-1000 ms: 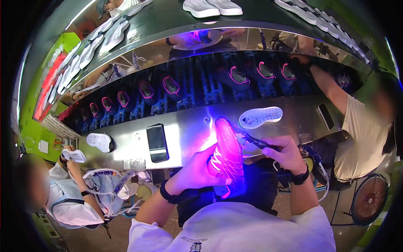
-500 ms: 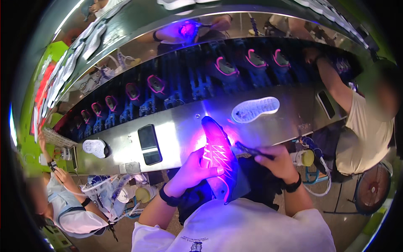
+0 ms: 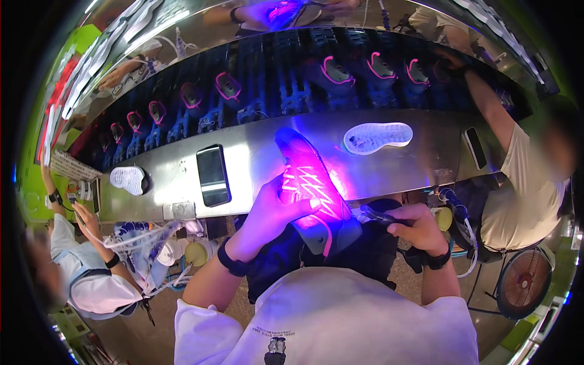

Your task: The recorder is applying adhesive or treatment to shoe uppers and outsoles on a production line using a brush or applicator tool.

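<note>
The left hand (image 3: 277,210) grips a shoe upper (image 3: 310,182) from its left side, thumb lying across the pale zigzag stripes, and holds it tilted above the near edge of the metal tabletop (image 3: 255,164). The upper glows pink and violet under the light that falls on it (its toe points far, toward the conveyor). The right hand (image 3: 417,226) is clenched around a thin pen-like tool (image 3: 378,215), whose tip sits just beside the heel end of the upper, on its right; whether it touches cannot be told.

On the tabletop, left of the upper, a dark phone (image 3: 213,175) lies flat. Farther left rests a white sole (image 3: 128,179), and a second white sole (image 3: 377,137) lies to the right of the upper's toe. Another phone (image 3: 475,147) lies at the right end of the tabletop. Beyond the tabletop runs a dark conveyor (image 3: 274,85) carrying shoe forms edged in pink.

A person in a beige shirt (image 3: 523,188) stands at the right, one arm stretched toward the conveyor. A person in a white top (image 3: 85,274) works at the left. A round fan (image 3: 523,281) stands on the floor at the near right.
</note>
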{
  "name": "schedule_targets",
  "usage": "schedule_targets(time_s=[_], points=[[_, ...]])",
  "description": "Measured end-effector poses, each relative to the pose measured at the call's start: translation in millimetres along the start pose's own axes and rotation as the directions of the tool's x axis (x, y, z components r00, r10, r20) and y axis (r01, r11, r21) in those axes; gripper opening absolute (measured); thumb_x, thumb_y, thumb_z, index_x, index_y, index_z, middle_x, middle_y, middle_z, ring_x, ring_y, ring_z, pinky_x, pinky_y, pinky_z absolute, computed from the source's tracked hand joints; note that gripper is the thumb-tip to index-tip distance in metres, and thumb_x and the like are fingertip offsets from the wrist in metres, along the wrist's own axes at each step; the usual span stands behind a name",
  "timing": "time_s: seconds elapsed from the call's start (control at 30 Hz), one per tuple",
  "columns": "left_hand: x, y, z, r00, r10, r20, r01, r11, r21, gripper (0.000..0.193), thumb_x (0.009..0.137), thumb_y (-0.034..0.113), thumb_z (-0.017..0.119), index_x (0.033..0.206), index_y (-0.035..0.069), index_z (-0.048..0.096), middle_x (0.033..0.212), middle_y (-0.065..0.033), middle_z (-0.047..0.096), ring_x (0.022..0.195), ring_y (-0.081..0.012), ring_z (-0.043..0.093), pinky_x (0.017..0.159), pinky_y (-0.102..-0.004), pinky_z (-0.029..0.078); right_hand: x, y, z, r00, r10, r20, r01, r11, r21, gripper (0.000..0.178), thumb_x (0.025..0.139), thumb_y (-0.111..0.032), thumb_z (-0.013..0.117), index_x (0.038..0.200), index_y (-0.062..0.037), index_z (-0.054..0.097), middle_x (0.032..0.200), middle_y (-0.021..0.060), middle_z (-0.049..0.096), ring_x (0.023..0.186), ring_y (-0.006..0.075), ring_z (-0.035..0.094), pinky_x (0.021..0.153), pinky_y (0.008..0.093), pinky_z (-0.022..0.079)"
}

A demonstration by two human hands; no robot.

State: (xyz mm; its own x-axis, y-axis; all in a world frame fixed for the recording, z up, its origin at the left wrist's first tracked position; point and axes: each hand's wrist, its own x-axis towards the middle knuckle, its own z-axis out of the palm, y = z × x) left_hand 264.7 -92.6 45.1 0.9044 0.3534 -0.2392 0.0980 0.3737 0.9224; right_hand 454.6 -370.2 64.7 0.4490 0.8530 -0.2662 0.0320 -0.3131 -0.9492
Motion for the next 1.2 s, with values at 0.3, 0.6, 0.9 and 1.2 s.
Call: schedule_targets(time_s=[0.3, 0.6, 0.9, 1.2], points=[[-1, -9, 8, 0.998, -0.019, -0.067, 0.01, 0.991, -0.135, 0.053, 0.088, 0.013, 0.075, 0.133, -0.003, 0.053, 0.115, -0.0086, 0.067, 0.102, -0.0173, 0.068, 0.09, -0.0307, 0.055, -30, 8, 10, 0.98, 0.02, -0.197, -0.041, 0.994, -0.106, 0.029, 0.088, -0.006, 0.076, 0.115, 0.0021, 0.073, 0.091, 0.005, 0.072, 0.082, 0.0092, 0.062, 0.075, 0.026, 0.05], [-4, 3, 19, 0.992, -0.012, -0.129, -0.003, 0.993, -0.118, 0.057, 0.089, 0.019, 0.075, 0.135, -0.004, 0.049, 0.116, -0.0097, 0.067, 0.105, -0.0183, 0.068, 0.092, -0.0321, 0.054, -4, -22, -12, 0.992, -0.099, -0.077, 0.089, 0.988, -0.124, 0.028, 0.086, -0.006, 0.078, 0.112, 0.0027, 0.074, 0.086, 0.0045, 0.073, 0.077, 0.0077, 0.062, 0.069, 0.0242, 0.049], [5, 22, 36, 0.955, -0.296, 0.031, 0.29, 0.902, -0.321, 0.048, 0.103, 0.036, 0.057, 0.136, 0.001, 0.05, 0.118, -0.0115, 0.068, 0.103, -0.0202, 0.071, 0.083, -0.0358, 0.062, 2, -30, -32, 0.894, -0.426, -0.139, 0.344, 0.851, -0.396, 0.033, 0.076, 0.001, 0.082, 0.108, -0.0003, 0.076, 0.076, 0.0075, 0.069, 0.066, 0.0129, 0.062, 0.063, 0.0268, 0.048], [6, 9, 37, 0.892, -0.326, 0.314, 0.449, 0.553, -0.701, 0.052, 0.105, 0.041, 0.051, 0.142, 0.006, 0.046, 0.121, -0.0164, 0.065, 0.103, -0.0299, 0.071, 0.08, -0.0368, 0.065, 19, -58, -45, 0.885, -0.456, -0.091, 0.365, 0.803, -0.472, 0.038, 0.072, 0.001, 0.083, 0.109, -0.005, 0.077, 0.068, 0.0058, 0.06, 0.057, 0.0142, 0.053, 0.054, 0.0274, 0.039]])
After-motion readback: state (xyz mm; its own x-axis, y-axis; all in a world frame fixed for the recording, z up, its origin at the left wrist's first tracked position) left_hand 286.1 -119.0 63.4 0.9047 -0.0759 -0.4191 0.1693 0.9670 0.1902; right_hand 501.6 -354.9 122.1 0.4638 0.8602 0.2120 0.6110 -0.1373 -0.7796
